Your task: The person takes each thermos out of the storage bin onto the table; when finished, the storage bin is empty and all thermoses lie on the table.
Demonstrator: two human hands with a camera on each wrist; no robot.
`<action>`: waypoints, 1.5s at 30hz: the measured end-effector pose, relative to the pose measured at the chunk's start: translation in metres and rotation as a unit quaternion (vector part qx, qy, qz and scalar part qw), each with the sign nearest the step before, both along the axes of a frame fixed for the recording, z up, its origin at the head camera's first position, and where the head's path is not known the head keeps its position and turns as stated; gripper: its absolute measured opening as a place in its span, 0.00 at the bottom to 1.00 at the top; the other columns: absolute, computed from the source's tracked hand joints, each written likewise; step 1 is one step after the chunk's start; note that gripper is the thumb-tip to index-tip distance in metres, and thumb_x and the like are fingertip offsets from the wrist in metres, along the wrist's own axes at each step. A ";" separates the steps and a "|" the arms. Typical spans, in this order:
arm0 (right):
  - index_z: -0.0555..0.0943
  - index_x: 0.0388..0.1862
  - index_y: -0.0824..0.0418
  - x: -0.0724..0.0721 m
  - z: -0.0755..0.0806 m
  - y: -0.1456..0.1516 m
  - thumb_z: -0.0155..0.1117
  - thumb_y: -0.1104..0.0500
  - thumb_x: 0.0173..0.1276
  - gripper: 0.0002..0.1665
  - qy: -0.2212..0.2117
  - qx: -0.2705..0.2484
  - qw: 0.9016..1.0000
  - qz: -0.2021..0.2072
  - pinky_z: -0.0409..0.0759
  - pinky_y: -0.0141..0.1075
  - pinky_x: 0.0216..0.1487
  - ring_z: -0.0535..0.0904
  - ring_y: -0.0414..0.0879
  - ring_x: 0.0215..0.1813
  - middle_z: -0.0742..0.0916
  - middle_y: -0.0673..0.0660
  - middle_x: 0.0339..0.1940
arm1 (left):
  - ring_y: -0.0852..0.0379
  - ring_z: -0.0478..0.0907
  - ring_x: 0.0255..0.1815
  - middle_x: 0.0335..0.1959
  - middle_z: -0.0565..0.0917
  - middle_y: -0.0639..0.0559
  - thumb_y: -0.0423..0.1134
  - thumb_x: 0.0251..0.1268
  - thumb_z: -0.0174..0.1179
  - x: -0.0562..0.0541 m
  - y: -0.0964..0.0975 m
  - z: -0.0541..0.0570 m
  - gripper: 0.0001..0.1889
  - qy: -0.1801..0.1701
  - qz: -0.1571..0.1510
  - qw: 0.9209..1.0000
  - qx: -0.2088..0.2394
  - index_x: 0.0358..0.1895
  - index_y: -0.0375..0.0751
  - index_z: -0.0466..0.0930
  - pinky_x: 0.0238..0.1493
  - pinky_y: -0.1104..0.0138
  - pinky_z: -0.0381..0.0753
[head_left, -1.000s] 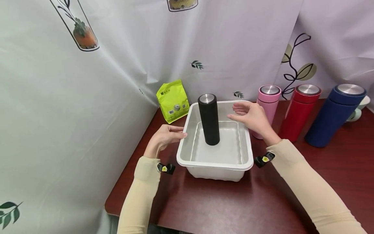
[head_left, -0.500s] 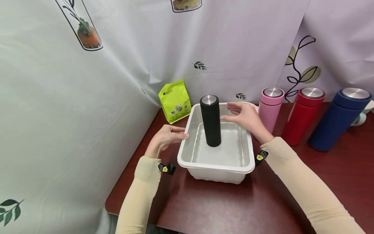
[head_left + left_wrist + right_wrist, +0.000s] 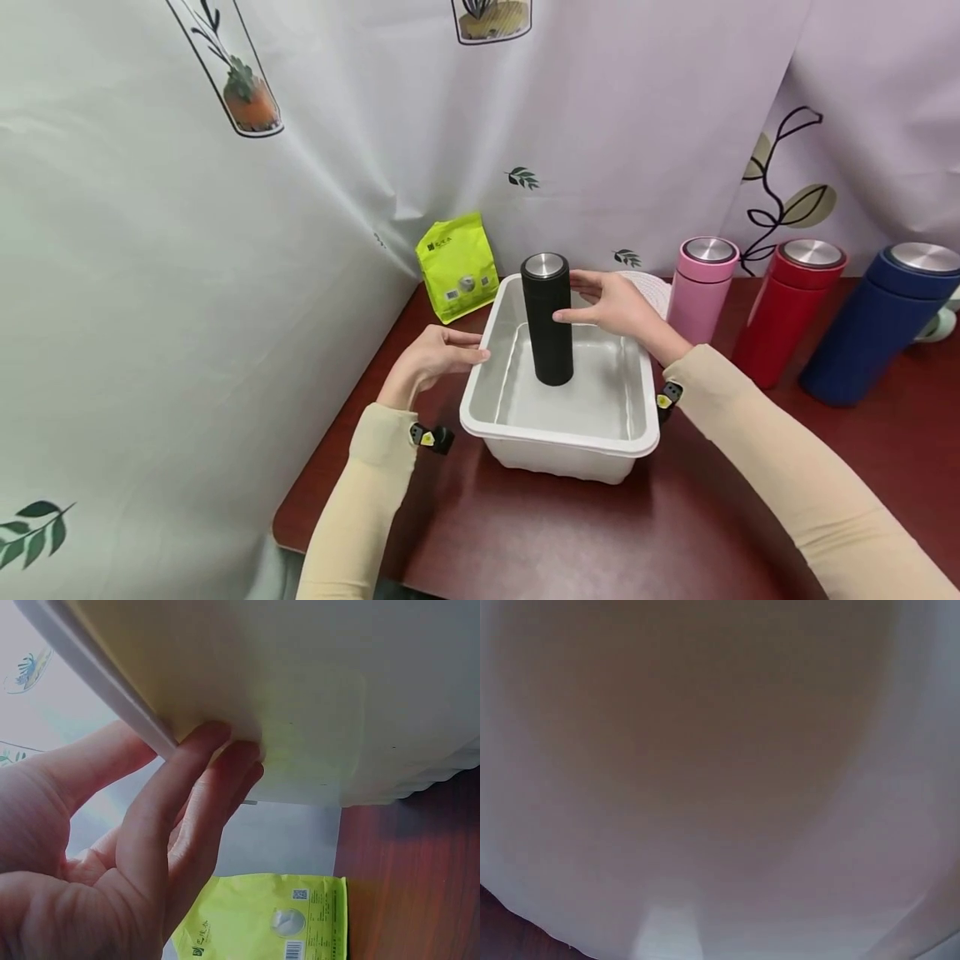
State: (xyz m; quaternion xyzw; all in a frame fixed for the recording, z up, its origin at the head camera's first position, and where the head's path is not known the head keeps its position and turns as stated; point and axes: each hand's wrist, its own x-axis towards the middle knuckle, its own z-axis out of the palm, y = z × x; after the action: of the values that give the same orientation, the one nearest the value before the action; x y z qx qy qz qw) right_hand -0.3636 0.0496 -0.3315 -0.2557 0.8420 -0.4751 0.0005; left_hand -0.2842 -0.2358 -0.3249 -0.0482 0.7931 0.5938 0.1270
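A black thermos bottle (image 3: 549, 333) with a silver lid top stands upright inside a white plastic tub (image 3: 558, 443). My left hand (image 3: 437, 358) pinches the tub's left rim; in the left wrist view, the fingers (image 3: 196, 776) lie against the outer wall (image 3: 315, 697) with the thumb across the rim. Reaching over the tub's right side, my right hand (image 3: 618, 310) has its thumb overlapping the front of the bottle and its fingers at the far right edge. Whether these fingers touch the bottle is hidden. The right wrist view holds only a blurred pale wall (image 3: 705, 847).
Pink (image 3: 701, 292), red (image 3: 787, 312) and blue (image 3: 877, 325) thermos bottles stand right of the tub. A lime-green pouch (image 3: 459, 267) leans at the back left. Behind the tub lies a round white ridged thing (image 3: 651, 290). Curtain walls bound the dark red table (image 3: 540, 533).
My right hand has moved left over the tub from near its right rim to the black thermos bottle. The left hand keeps its hold on the rim. The view has shifted slightly.
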 end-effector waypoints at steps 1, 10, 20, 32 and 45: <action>0.67 0.71 0.68 0.000 -0.001 -0.001 0.79 0.49 0.54 0.51 -0.001 0.004 1.000 0.004 0.72 0.45 0.70 0.73 0.57 0.69 0.76 0.65 0.68 | 0.51 0.86 0.42 0.52 0.83 0.32 0.28 0.57 0.68 0.000 0.001 -0.001 0.25 0.001 -0.001 1.000 0.000 0.60 0.28 0.77 0.53 0.56 0.84; 0.74 0.65 0.65 -0.005 -0.003 -0.016 0.79 0.53 0.54 0.41 -0.017 -0.001 0.998 0.056 0.77 0.48 0.64 0.78 0.55 0.63 0.83 0.63 0.59 | 0.47 0.86 0.46 0.54 0.82 0.32 0.28 0.58 0.67 0.001 -0.002 -0.002 0.25 0.003 0.002 1.000 0.017 0.61 0.27 0.76 0.52 0.56 0.85; 0.76 0.60 0.65 -0.005 -0.006 -0.022 0.79 0.53 0.55 0.36 -0.009 0.001 0.999 0.044 0.82 0.44 0.55 0.83 0.52 0.53 0.87 0.63 0.51 | 0.50 0.86 0.43 0.53 0.82 0.31 0.27 0.60 0.65 0.004 -0.004 -0.003 0.25 0.005 0.001 1.000 0.027 0.62 0.25 0.74 0.52 0.55 0.84; 0.81 0.54 0.59 0.002 -0.006 -0.012 0.80 0.45 0.50 0.34 0.037 0.026 0.999 -0.016 0.82 0.40 0.47 0.86 0.47 0.45 0.90 0.57 0.42 | 0.45 0.85 0.49 0.54 0.82 0.32 0.27 0.60 0.65 0.001 -0.002 -0.004 0.25 0.002 -0.005 0.999 0.032 0.62 0.26 0.74 0.53 0.55 0.84; 0.83 0.47 0.60 0.011 0.000 -0.006 0.81 0.50 0.49 0.28 0.087 -0.010 0.994 -0.070 0.84 0.41 0.45 0.87 0.50 0.42 0.90 0.59 0.40 | 0.49 0.85 0.45 0.55 0.81 0.31 0.26 0.60 0.65 0.000 0.000 -0.002 0.25 -0.007 -0.001 0.999 0.032 0.62 0.26 0.74 0.55 0.54 0.83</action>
State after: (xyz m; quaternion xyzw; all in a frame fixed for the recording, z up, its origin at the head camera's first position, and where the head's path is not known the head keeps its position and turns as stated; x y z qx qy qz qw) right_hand -0.3525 0.0439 -0.3310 -0.2362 0.8498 -0.4586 -0.1087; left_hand -0.2841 -0.2362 -0.3268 -0.0479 0.7730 0.6181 0.1344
